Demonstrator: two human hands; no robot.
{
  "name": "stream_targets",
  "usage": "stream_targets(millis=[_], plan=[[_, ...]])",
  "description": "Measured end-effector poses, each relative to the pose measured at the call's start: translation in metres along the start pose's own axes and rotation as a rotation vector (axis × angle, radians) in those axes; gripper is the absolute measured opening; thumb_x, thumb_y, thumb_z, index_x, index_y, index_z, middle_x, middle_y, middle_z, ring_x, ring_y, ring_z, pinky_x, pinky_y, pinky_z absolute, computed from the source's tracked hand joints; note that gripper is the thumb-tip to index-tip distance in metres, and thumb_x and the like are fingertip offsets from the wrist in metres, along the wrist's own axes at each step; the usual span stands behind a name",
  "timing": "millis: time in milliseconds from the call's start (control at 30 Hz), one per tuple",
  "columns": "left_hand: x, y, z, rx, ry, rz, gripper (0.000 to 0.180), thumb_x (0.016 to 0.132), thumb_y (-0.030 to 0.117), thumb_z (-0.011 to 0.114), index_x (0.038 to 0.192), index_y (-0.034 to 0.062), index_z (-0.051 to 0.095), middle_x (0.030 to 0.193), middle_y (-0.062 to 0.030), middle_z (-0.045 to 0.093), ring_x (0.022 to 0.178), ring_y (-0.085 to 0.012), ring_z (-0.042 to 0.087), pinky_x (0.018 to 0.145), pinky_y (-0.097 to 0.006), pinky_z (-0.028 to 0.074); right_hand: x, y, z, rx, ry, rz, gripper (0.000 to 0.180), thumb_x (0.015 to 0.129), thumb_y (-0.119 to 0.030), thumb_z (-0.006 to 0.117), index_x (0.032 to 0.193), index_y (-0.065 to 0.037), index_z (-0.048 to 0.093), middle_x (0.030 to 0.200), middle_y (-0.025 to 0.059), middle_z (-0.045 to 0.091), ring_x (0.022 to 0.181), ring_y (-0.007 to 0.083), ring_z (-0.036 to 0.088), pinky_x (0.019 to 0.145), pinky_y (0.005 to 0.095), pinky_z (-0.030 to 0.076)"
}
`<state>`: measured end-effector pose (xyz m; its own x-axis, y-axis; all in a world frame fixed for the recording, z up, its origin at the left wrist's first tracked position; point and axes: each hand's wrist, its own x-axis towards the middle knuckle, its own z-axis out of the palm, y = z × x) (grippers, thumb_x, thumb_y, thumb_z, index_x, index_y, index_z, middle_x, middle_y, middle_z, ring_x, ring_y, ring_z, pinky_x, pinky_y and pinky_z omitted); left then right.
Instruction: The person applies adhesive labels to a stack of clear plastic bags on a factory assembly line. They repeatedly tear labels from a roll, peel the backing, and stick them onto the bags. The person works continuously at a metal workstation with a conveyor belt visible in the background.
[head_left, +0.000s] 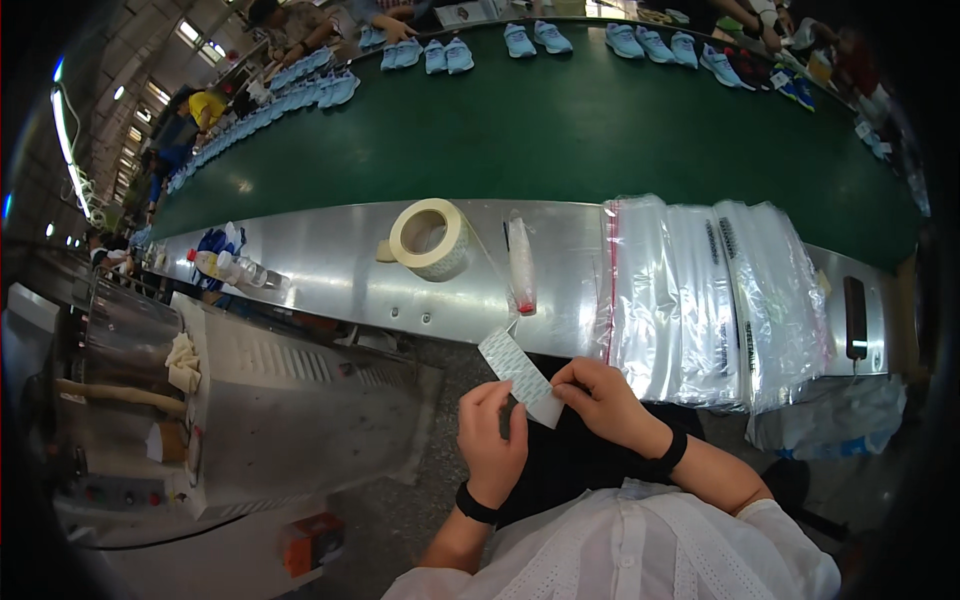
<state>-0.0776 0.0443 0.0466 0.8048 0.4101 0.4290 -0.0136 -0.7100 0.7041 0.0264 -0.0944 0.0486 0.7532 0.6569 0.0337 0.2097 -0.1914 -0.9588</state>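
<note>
A pale strip (518, 368) with small green print, white at its lower end, is held in front of me at a slant. My right hand (608, 405) pinches its right edge between thumb and fingertips. My left hand (491, 440) is at its left edge, fingers curled and thumb tip against it, with a gap between thumb and palm. Beyond, on the metal ledge (350, 260), stands a large roll of similar tape (430, 240). Right of the roll lies a narrow, clear-wrapped tool (521, 265) with a red end; its kind is unclear.
Stacked clear plastic bags (670, 300) overhang the ledge at right, beside a dark slim device (855, 315). Bottles (245, 270) stand left. Beyond runs a green conveyor belt (480, 125) with light-blue shoes (535, 40) and co-workers behind. A metal machine (300, 400) is at left.
</note>
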Motion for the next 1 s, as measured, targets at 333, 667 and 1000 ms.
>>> stream_targets(millis=[333,667,1000], plan=[[-0.005,-0.006,0.015,-0.749,-0.153,-0.519,0.022,0.094,0.013,0.052,0.106,-0.0037,0.058,0.099,-0.0093,0.062,0.087,-0.0126,0.061,0.072,-0.025,0.051,0.008,0.001,0.019,-0.149,0.093,-0.183,0.007,0.08,-0.011,0.064,0.079,-0.004,0.061,0.076,0.0093,0.058,0.076,0.0282,0.054,0.068,0.0364,0.043],[0.0,-0.029,-0.01,-1.441,-0.226,-0.915,0.035,0.097,0.027,0.041,0.125,0.0054,0.045,0.121,-0.014,0.051,0.113,-0.0299,0.051,0.094,-0.047,0.043,-0.004,0.016,-0.007,-0.098,0.112,-0.055,0.007,0.08,-0.01,0.063,0.083,-0.004,0.06,0.078,0.0095,0.056,0.077,0.0286,0.053,0.07,0.0363,0.042],[0.008,-0.019,-0.007,-1.319,-0.315,-0.781,0.044,0.098,0.024,0.039,0.132,-0.0026,0.041,0.132,-0.0133,0.044,0.119,-0.0231,0.045,0.101,-0.039,0.034,0.016,0.008,0.004,0.184,-0.107,0.121,0.017,0.089,-0.016,0.054,0.093,-0.001,0.06,0.082,0.008,0.06,0.076,0.0169,0.057,0.068,0.0287,0.044]])
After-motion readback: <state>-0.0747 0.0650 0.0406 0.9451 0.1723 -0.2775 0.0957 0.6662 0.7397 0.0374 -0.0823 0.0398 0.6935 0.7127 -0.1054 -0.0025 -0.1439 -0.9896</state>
